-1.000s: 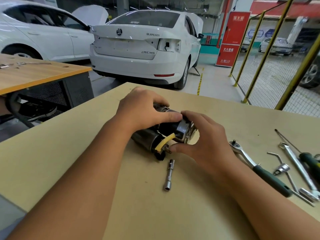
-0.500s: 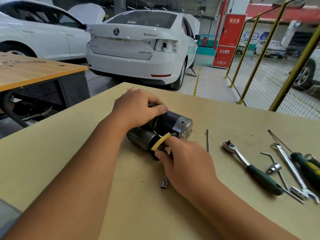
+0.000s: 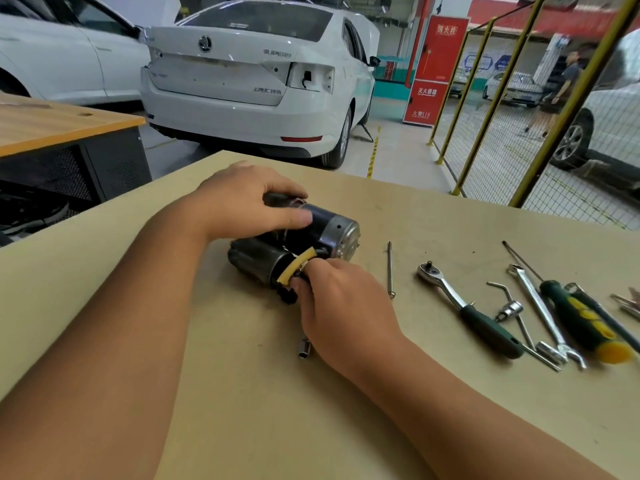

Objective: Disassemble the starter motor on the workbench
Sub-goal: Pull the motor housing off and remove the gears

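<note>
Here the left hand (image 3: 242, 199) grips the starter motor (image 3: 298, 244) to steady it, while the right hand (image 3: 341, 306) pinches at its yellow-sleeved lead (image 3: 294, 266), probably to free it.

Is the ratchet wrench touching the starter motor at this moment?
Apart. The head view shows the ratchet wrench lying right of the starter motor, bare workbench between them.
</note>
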